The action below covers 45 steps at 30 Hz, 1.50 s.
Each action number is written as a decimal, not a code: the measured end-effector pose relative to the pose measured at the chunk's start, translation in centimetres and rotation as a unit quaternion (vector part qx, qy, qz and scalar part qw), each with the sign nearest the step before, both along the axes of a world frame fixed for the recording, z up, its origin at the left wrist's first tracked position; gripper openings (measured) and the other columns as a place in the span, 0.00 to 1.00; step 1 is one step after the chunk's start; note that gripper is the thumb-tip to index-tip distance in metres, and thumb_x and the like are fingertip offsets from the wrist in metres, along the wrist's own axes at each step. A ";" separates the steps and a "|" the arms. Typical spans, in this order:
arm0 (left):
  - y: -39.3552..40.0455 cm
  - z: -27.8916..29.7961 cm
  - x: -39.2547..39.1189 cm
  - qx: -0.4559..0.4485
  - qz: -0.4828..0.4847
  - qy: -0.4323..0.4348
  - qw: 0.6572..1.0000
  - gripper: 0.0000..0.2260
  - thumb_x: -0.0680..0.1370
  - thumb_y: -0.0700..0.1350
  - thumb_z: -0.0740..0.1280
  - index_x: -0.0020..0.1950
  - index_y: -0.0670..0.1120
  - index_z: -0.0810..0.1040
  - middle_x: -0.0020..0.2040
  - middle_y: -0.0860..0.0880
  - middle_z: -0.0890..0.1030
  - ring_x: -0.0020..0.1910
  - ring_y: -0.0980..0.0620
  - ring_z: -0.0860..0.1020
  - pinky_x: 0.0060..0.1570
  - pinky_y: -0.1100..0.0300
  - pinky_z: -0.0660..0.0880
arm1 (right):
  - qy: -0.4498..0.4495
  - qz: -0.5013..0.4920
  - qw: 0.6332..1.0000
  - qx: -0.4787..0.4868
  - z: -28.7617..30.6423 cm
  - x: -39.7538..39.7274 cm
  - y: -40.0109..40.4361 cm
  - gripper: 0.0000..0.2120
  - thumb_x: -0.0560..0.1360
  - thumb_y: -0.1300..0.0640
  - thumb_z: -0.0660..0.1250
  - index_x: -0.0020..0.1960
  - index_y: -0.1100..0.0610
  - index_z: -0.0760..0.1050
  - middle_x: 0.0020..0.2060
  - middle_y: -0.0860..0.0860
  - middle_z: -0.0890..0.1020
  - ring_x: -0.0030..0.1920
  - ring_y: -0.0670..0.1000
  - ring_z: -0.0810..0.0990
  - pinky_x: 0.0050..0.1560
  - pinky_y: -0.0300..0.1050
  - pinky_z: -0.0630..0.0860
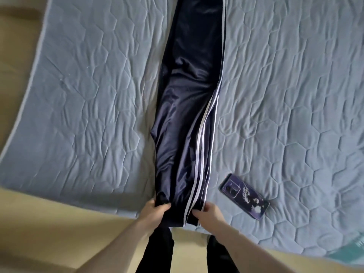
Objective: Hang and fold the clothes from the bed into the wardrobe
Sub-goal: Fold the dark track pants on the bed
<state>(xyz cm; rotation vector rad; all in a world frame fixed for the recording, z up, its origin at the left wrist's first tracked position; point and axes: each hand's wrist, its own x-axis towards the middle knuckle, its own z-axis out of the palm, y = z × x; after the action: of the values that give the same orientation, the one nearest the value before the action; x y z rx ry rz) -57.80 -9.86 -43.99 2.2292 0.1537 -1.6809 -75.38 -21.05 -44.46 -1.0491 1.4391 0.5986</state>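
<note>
Where hands (183,210) grip trousers (187,115), quilted mattress (88,95) on bare floor (49,233)

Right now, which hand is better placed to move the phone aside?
Right hand: the phone lies on the mattress just beside it; the left hand grips the track pants across from it.

The setting is a bedroom in a home. A bare mattress (82,99) with a pale blue quilted cover, stitched in a hexagon pattern, fills most of the frame. A beige floor (17,48) shows along the left edge and across the bottom. Dark track trousers (185,119) with white side stripes lie lengthwise down the centre. A phone (244,196) in a printed case lies at the lower right.
</note>
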 end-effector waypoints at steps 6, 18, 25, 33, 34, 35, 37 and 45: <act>3.0 4.3 -0.3 0.051 -0.075 0.092 0.992 0.13 0.75 0.46 0.76 0.59 0.48 0.82 0.53 0.48 0.86 0.51 0.49 0.85 0.57 0.50 0.81 | 0.069 0.004 0.986 0.150 4.1 -2.8 0.2 0.13 0.76 0.62 0.72 0.59 0.62 0.77 0.32 0.53 0.74 0.27 0.49 0.75 0.42 0.48 0.84; -11.0 15.2 6.9 -0.072 0.067 -0.033 0.995 0.18 0.76 0.49 0.76 0.61 0.49 0.74 0.55 0.46 0.79 0.44 0.45 0.84 0.30 0.55 0.81 | -0.030 -0.159 0.987 -0.011 16.6 5.3 -12.5 0.14 0.74 0.54 0.74 0.59 0.53 0.79 0.39 0.52 0.86 0.34 0.50 0.87 0.33 0.42 0.81; -26.5 19.1 15.4 -0.174 0.133 0.041 0.975 0.11 0.78 0.53 0.71 0.50 0.45 0.80 0.36 0.43 0.86 0.30 0.47 0.85 0.31 0.57 0.81 | -0.089 -0.203 0.975 -0.014 21.0 13.9 -27.5 0.07 0.78 0.51 0.71 0.48 0.55 0.79 0.37 0.52 0.85 0.33 0.49 0.84 0.27 0.36 0.76; -42.1 23.5 24.2 -0.372 0.072 -0.042 0.924 0.09 0.80 0.53 0.67 0.55 0.50 0.79 0.54 0.43 0.86 0.40 0.45 0.87 0.36 0.58 0.82 | -0.281 -0.343 0.874 -0.198 24.7 22.7 -42.7 0.09 0.80 0.59 0.62 0.54 0.55 0.80 0.53 0.55 0.84 0.41 0.54 0.86 0.41 0.49 0.86; -42.6 23.1 24.9 -0.377 0.053 -0.077 0.921 0.06 0.79 0.51 0.69 0.53 0.51 0.78 0.54 0.43 0.85 0.39 0.45 0.87 0.36 0.58 0.82 | -0.289 -0.337 0.870 -0.215 24.6 23.1 -43.3 0.13 0.80 0.58 0.62 0.63 0.55 0.78 0.53 0.53 0.84 0.42 0.54 0.87 0.42 0.50 0.86; -42.9 22.2 25.2 -0.370 0.027 -0.109 0.922 0.04 0.77 0.48 0.70 0.50 0.50 0.79 0.54 0.43 0.85 0.39 0.45 0.87 0.37 0.56 0.83 | -0.281 -0.322 0.876 -0.225 23.6 23.3 -43.8 0.20 0.81 0.58 0.61 0.73 0.53 0.71 0.51 0.52 0.84 0.44 0.54 0.87 0.42 0.52 0.86; -41.7 19.0 24.9 -0.332 -0.021 -0.152 0.931 0.03 0.72 0.46 0.71 0.44 0.48 0.79 0.51 0.41 0.85 0.42 0.43 0.86 0.46 0.47 0.85 | -0.228 -0.242 0.908 -0.257 21.1 22.6 -43.1 0.30 0.81 0.61 0.61 0.82 0.49 0.58 0.56 0.55 0.83 0.48 0.55 0.83 0.47 0.53 0.86; -31.6 2.2 21.1 -0.094 -0.102 -0.212 0.967 0.31 0.72 0.56 0.75 0.71 0.44 0.75 0.66 0.43 0.79 0.62 0.41 0.79 0.64 0.51 0.76 | -0.020 -0.047 0.973 -0.227 4.8 16.2 -32.6 0.44 0.76 0.42 0.70 0.84 0.53 0.52 0.69 0.55 0.77 0.61 0.56 0.80 0.56 0.47 0.74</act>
<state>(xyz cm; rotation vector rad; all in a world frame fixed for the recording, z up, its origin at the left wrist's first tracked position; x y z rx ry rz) -36.73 -41.44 -41.77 2.4562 -0.3377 -1.2045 -59.14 -53.66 -39.65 -1.3285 1.6207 0.1783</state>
